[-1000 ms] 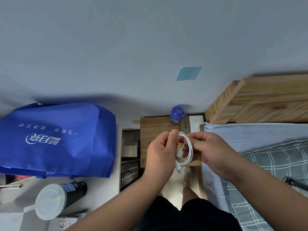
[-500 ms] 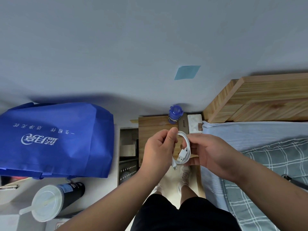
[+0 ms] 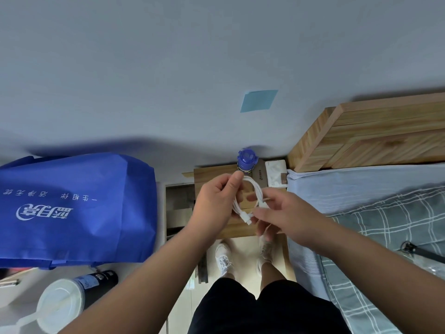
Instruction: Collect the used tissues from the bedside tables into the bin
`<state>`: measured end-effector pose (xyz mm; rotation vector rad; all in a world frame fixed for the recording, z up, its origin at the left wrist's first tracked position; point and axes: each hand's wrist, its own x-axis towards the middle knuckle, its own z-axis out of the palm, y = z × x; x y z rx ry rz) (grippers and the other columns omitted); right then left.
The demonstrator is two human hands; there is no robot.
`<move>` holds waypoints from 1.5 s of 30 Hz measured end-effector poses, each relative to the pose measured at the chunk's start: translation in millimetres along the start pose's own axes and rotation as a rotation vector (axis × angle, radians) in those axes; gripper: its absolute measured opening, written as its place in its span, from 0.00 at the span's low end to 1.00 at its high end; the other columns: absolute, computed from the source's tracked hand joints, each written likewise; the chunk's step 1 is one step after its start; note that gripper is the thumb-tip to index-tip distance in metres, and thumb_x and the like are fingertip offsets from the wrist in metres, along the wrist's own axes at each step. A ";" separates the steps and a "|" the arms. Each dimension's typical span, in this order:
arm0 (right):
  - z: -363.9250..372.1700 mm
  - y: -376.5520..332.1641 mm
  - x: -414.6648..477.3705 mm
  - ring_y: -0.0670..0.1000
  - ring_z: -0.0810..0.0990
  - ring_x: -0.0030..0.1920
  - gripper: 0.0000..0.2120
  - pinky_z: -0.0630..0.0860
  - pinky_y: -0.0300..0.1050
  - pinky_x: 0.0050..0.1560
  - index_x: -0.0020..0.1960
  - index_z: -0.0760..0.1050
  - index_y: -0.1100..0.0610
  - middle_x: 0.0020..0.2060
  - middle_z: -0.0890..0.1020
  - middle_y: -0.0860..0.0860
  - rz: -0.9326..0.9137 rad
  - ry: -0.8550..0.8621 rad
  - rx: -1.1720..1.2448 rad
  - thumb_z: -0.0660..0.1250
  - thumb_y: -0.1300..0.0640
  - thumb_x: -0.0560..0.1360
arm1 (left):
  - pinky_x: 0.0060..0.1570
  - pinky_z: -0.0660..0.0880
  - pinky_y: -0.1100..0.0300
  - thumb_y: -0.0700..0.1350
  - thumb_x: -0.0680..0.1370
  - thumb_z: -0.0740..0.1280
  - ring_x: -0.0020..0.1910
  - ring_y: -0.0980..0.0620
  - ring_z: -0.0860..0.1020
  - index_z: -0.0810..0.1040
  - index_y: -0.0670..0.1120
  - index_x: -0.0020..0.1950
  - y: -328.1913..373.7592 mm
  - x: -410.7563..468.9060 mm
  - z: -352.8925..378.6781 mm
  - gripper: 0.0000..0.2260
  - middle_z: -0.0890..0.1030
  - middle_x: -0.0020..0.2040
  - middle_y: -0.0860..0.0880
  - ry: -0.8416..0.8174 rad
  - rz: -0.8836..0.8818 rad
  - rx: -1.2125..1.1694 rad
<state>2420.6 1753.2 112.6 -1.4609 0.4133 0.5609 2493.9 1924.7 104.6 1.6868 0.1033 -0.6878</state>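
Note:
Above the wooden bedside table (image 3: pixel 212 175) I hold a coiled white charging cable (image 3: pixel 253 194) in both hands. My left hand (image 3: pixel 215 206) pinches the top of the coil between thumb and fingers. My right hand (image 3: pixel 283 214) pinches the coil's lower right side, with the white plug end hanging between the two hands. A white tissue pack (image 3: pixel 277 172) lies at the table's back right corner. No loose used tissue and no bin show in the head view.
A blue-capped bottle (image 3: pixel 246 161) stands at the table's back edge. A large blue fabric bag (image 3: pixel 72 208) sits left, with a lidded cup (image 3: pixel 61 304) and dark bottle (image 3: pixel 98 279) in front. The bed (image 3: pixel 373 213) and wooden headboard (image 3: pixel 373 136) fill the right.
My right hand has slid from the coil's upper right down to its lower side, and the plug end has swung lower. My left hand keeps its pinch at the top.

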 end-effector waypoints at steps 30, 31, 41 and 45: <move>-23.1 273.4 243.7 0.50 0.84 0.42 0.07 0.81 0.43 0.36 0.57 0.81 0.50 0.50 0.87 0.53 0.458 0.378 0.248 0.67 0.50 0.83 | 0.30 0.77 0.65 0.41 0.87 0.62 0.35 0.55 0.83 0.77 0.46 0.50 -302.4 217.2 65.0 0.08 0.85 0.42 0.48 0.196 -0.648 -0.437; -21.0 276.3 258.9 0.50 0.84 0.40 0.08 0.80 0.41 0.33 0.56 0.82 0.53 0.48 0.88 0.53 0.420 0.416 0.216 0.67 0.52 0.83 | 0.28 0.77 0.63 0.41 0.87 0.62 0.33 0.54 0.83 0.77 0.46 0.49 -309.1 227.9 67.2 0.08 0.85 0.40 0.48 0.194 -0.630 -0.417; -21.9 283.1 295.2 0.51 0.82 0.34 0.11 0.77 0.41 0.29 0.53 0.84 0.62 0.45 0.87 0.64 0.382 0.463 0.197 0.62 0.63 0.80 | 0.44 0.71 0.54 0.65 0.83 0.56 0.54 0.40 0.84 0.85 0.49 0.53 -333.6 267.6 59.8 0.25 0.87 0.51 0.44 -0.019 -0.296 1.056; -28.9 286.8 273.4 0.50 0.81 0.36 0.15 0.78 0.43 0.32 0.66 0.77 0.56 0.49 0.84 0.55 0.476 0.439 0.199 0.61 0.61 0.82 | 0.47 0.76 0.53 0.64 0.84 0.55 0.52 0.41 0.85 0.84 0.50 0.53 -325.4 261.8 49.8 0.24 0.87 0.52 0.45 -0.080 -0.315 0.999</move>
